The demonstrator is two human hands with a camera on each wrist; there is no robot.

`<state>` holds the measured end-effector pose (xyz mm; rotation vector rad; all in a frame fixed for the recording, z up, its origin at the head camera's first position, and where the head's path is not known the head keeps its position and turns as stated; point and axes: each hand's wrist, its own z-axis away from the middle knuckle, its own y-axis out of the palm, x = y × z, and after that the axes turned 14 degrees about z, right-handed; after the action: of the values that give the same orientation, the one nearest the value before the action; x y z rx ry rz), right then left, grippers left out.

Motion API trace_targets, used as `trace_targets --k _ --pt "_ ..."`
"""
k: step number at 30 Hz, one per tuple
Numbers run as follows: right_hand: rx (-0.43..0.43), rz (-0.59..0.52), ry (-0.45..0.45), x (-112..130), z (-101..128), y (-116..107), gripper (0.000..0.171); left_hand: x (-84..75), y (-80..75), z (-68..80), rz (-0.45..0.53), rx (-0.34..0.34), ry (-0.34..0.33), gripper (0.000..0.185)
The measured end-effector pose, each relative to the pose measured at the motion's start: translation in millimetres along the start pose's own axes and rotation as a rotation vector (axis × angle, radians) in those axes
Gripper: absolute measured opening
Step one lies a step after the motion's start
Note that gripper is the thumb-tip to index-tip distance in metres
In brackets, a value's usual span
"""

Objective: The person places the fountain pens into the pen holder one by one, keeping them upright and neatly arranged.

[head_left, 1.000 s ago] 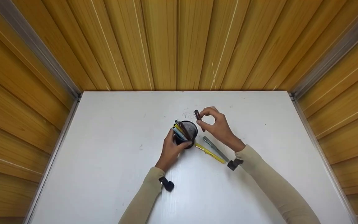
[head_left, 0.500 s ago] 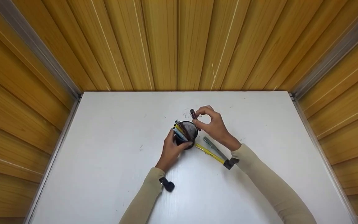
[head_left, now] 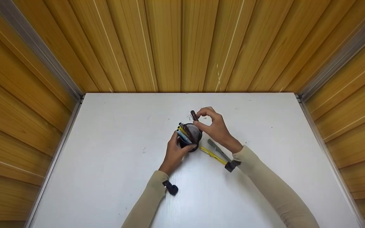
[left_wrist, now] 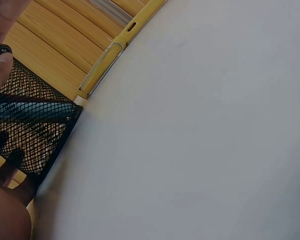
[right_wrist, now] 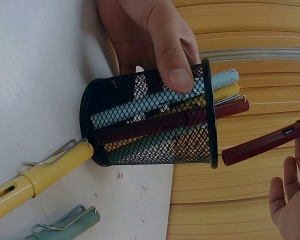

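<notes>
A black mesh pen cup [head_left: 191, 136] [right_wrist: 145, 120] [left_wrist: 30, 130] stands mid-table with several pens in it, among them a light blue, a yellow and a dark red one. My left hand [head_left: 176, 149] grips the cup's side, thumb over its rim [right_wrist: 177, 75]. My right hand [head_left: 213, 126] pinches a dark red pen [head_left: 195, 116] [right_wrist: 262, 145], whose lower end is at the cup's rim. A yellow pen [head_left: 213, 155] [right_wrist: 35, 180] [left_wrist: 117, 50] and a grey-green pen [head_left: 218, 150] [right_wrist: 72, 225] lie on the white table just right of the cup.
The white table [head_left: 112, 177] is closed in by wooden panel walls [head_left: 182, 44] at the back and both sides. Small black wrist cameras [head_left: 171, 188] sit on both beige sleeves.
My right hand has carried the dark red pen leftward, from beside the cup to its rim. The left hand and cup have stayed still.
</notes>
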<state>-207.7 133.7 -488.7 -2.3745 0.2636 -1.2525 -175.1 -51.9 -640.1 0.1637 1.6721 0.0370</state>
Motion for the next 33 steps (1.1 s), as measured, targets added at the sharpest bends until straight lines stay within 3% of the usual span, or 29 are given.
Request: trace_targets --k 12,19,27,33 --pt "0.033 -0.012 0.063 -6 10 10 0.016 1.0 -1.4 -0.9 0.018 0.007 0.019 0.081" --pt "0.063 0.01 0.053 -13 19 15 0.016 2.1 -0.8 -1.5 0.017 0.012 0.046 0.079" --pt "0.101 0.042 0.139 -55 30 30 0.018 1.1 -1.0 -1.0 0.004 0.01 0.046 0.08" --pt "0.118 0.081 0.127 -66 33 29 0.016 0.6 -1.1 -1.2 0.003 0.014 0.046 0.079"
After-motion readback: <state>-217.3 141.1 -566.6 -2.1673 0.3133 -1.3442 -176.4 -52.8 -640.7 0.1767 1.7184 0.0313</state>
